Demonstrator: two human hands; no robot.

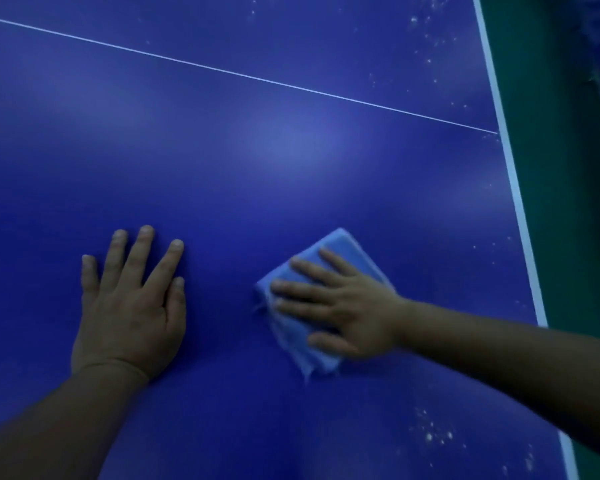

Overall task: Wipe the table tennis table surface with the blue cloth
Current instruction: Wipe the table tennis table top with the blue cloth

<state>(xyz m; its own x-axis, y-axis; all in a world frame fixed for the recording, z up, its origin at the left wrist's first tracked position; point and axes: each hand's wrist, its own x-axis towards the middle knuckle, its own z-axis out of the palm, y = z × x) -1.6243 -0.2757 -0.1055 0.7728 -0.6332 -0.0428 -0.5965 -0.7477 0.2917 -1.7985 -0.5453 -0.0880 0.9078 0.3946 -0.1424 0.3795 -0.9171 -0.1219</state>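
Head view: table tennis table (291, 150), its white side edge line (515, 202) as landmark.
Blue cloth (329, 251): folded, flat on the surface — near that line, inboard.
Right hand (340, 303): fingers straight, pressing cloth, clutching nothing.
Left hand (132, 306): flat, splayed, farther inboard — bracing.
White specks (433, 434): between cloth and line; right hand nearer.

You're in a table tennis hall: blue table (291, 150) with white centre line (243, 76), green sports floor (551, 168) beside it.

The cloth (326, 299) lies on the table (257, 150) under the right hand (347, 306), left hand (129, 303) flat beside it.
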